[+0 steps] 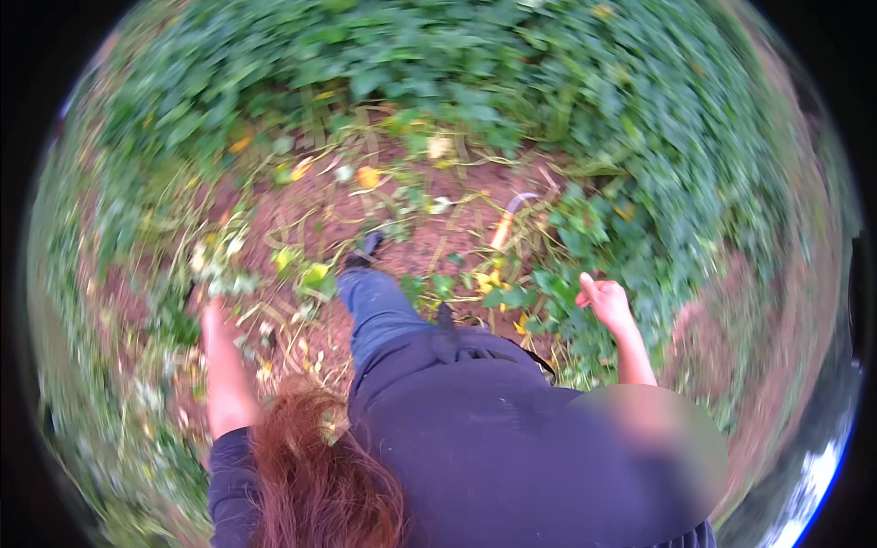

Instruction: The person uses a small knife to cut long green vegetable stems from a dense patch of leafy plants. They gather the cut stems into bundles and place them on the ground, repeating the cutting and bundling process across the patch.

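Observation:
On the left, my left hand is smeared by motion, beside leafy vines and dry stems. Its fingers are too blurred to tell whether it grips anything. My right hand hangs to the right above green leaves, fingers loosely bent and a gap between them, with nothing visible in it. Ahead of it on the ground lies what looks like a sickle, with an orange handle and a pale curved blade. It lies apart from both hands.
Dense green leafy plants stand ahead and along both sides. Reddish soil is strewn with cut vines and yellow leaves. My blue-trousered leg and dark shoe reach forward onto it.

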The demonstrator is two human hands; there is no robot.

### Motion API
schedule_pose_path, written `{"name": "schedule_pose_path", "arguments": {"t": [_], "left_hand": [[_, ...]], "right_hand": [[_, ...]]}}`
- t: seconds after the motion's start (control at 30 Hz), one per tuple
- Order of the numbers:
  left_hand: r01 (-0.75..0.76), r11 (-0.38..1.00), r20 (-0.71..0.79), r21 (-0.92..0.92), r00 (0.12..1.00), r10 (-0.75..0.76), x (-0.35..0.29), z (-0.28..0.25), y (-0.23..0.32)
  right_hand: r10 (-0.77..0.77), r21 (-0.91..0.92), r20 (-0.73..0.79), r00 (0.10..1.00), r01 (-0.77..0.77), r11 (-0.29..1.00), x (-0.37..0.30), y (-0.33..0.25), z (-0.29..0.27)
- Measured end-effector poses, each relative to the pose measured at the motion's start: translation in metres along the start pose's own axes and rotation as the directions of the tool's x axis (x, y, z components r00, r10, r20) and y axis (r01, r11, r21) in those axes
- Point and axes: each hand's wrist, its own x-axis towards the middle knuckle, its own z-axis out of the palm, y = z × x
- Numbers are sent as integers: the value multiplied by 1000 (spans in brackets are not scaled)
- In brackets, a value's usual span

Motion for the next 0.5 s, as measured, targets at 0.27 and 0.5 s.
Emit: {"name": "schedule_pose_path", "arguments": {"t": [0.27, 0.5], "left_hand": [[-838, 502, 730, 215, 479, 487, -52, 448, 30], [-778, -192, 802, 598, 577, 157, -90, 530, -48]], "right_hand": [[290, 429, -201, 936, -182, 885, -59, 91, 37], [434, 544, 354, 828, -560, 625, 45, 130, 181]]}}
